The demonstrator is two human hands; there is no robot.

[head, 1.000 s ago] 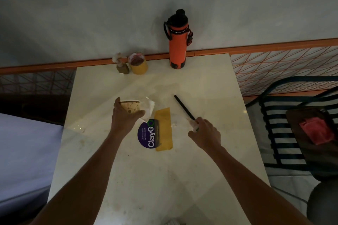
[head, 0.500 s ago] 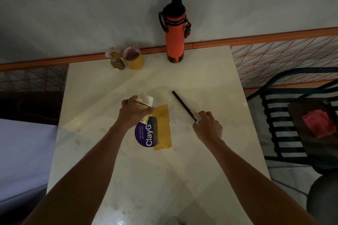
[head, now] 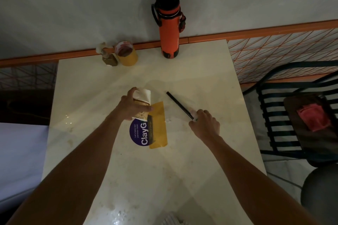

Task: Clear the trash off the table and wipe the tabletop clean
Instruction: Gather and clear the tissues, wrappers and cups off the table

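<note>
Near centre of the tabletop (head: 201,160) lies a yellow wrapper (head: 158,126) over a purple sticker (head: 139,132). Left hand (head: 132,105) grips a paper cup (head: 143,99); right hand (head: 204,124) pinches a black straw (head: 178,103). Far edge: yellow cup (head: 126,55), orange bottle (head: 169,27).

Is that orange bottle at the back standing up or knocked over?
Standing upright. The orange bottle rests on its base at the table's far edge, black cap on top, against the wall.

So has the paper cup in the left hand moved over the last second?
Yes. The paper cup, gripped by the left hand, has tipped over and come down toward the ClayGo sticker, now overlapping its top edge.
</note>
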